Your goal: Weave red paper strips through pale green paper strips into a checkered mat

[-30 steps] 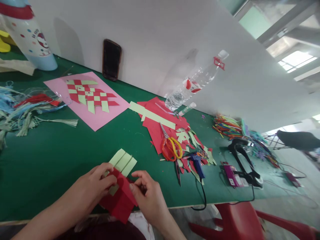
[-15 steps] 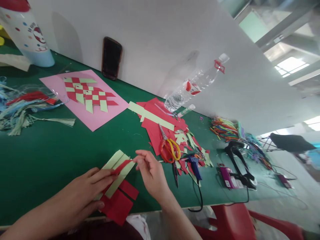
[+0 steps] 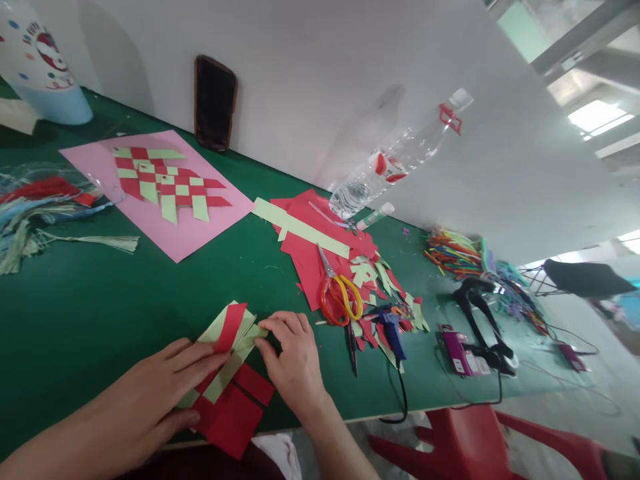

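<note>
A partly woven piece of red and pale green paper strips (image 3: 233, 408) lies at the table's front edge. My left hand (image 3: 167, 380) holds it from the left, fingers across the top and thumb by its lower edge. Between the thumb and fingertips of my right hand (image 3: 293, 353) is the end of a pale green paper strip (image 3: 233, 365), raised from the weave. A red strip (image 3: 233, 327) lies over the upper green strips. Part of the weave is hidden under my left hand. Woven red and green fish shapes (image 3: 173, 187) lie on a pink sheet (image 3: 177, 245) further back.
Scissors (image 3: 341, 300) rest on red and green paper scraps (image 3: 305, 257), with a blue glue gun (image 3: 393, 337) beside them. A plastic bottle (image 3: 395, 167) and phone (image 3: 215, 103) stand by the wall. Tassels (image 3: 45, 227) lie left; a black stand (image 3: 483, 327) and red chair (image 3: 463, 440) are right.
The red strip now lies back over the upper green strips. My right hand has moved slightly down and left and now pinches the green strip's end. The camera view has shifted a little.
</note>
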{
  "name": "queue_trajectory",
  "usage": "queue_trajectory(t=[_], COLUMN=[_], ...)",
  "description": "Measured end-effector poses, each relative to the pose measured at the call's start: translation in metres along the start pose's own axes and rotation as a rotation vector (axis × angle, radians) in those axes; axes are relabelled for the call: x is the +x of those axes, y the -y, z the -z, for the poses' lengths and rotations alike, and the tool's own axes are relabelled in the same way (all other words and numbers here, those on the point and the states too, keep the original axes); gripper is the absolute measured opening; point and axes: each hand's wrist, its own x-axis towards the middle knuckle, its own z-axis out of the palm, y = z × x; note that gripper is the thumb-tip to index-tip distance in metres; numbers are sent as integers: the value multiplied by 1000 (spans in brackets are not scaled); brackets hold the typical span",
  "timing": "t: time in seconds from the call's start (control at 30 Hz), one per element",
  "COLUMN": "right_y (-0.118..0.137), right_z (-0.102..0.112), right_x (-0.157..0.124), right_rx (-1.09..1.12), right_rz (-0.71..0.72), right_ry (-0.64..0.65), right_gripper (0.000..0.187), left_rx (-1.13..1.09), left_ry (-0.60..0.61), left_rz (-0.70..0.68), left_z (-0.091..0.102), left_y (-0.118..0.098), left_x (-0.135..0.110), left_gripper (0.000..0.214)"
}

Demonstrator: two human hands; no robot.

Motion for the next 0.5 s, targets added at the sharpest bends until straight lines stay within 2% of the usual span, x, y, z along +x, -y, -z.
queue_trajectory(t=[0.23, 0.5], right_y=[-6, -5], right_z=[-7, 4], right_x=[-6, -10], right_rx=[74, 143], right_rz=[39, 120], right_ry=[-87, -137], right_gripper=[17, 18], left_rx=[-3, -4], left_ry=[27, 43], left_rz=[10, 31], left_z=[3, 3], left_y=[-2, -4], left_x=[1, 3], left_gripper=[75, 71])
